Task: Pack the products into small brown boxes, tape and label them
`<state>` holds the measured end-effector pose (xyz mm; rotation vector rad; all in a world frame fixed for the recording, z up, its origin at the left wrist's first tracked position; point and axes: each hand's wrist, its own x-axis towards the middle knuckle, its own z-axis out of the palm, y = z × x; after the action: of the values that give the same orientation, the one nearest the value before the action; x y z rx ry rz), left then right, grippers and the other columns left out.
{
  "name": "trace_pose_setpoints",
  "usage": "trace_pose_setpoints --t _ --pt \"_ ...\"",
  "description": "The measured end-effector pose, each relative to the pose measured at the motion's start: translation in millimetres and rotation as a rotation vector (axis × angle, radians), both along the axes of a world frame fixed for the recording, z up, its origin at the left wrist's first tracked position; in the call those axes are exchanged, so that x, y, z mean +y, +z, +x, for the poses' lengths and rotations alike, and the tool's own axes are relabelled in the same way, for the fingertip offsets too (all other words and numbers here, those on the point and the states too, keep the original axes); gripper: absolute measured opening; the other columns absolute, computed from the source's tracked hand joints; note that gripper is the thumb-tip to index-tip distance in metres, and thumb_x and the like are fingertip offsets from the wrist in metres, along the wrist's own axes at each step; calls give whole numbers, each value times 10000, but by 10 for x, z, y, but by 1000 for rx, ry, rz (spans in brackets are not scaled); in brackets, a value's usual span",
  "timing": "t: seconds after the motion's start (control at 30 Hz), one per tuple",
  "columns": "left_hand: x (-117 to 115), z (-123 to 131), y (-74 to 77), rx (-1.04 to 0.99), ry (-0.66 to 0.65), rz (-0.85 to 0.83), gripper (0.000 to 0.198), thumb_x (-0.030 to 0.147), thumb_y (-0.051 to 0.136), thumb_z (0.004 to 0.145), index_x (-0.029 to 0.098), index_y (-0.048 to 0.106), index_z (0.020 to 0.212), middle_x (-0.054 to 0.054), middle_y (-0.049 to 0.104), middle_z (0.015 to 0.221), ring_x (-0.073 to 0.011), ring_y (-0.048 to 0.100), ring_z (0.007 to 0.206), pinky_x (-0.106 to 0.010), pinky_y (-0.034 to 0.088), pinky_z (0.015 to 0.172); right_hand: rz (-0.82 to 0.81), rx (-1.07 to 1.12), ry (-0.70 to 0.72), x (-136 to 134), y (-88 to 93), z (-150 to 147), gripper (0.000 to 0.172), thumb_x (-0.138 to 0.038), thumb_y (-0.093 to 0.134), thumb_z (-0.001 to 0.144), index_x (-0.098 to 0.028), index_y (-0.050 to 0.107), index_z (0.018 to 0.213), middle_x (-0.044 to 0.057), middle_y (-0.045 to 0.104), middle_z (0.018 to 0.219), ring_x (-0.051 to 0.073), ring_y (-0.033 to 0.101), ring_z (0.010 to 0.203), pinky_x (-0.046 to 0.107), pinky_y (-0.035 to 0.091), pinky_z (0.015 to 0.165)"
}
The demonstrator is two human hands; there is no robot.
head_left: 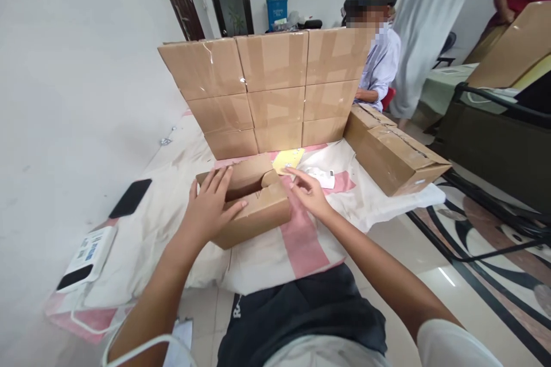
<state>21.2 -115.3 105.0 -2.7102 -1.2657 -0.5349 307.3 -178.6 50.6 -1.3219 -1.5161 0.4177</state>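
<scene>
On the cloth-covered surface in front of me sits a cardboard box (258,212) with its top open; a small flap stands up at its right end. My left hand (210,203) lies over the box's left end, thumb along the near edge and fingers over the top, holding it. Just past the box's right end is my right hand (312,192), fingers loosely bent and apart, nothing visible in them. Its index fingertip is close to a yellow patterned piece (287,159) behind the box. A white paper-like item (325,178) lies partly behind this hand.
Stacked closed boxes (275,92) form a wall at the back. More boxes (396,149) stand at right. A black phone (130,198) and a white device (88,255) with a cable lie at left. A seated person (379,63) and others are beyond.
</scene>
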Motion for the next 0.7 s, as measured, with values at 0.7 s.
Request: trace_pose_setpoints --t 0.7 --pt "-172 105 -117 -89 102 258 794 704 582 887 256 452 1530 -240 436 1548 -533 360 1436 -735 321 1073 -724 -650 -206 360 116 1539 285 -424 705 911 -148 753 959 127 699 1107 220 672 934 269 493 817"
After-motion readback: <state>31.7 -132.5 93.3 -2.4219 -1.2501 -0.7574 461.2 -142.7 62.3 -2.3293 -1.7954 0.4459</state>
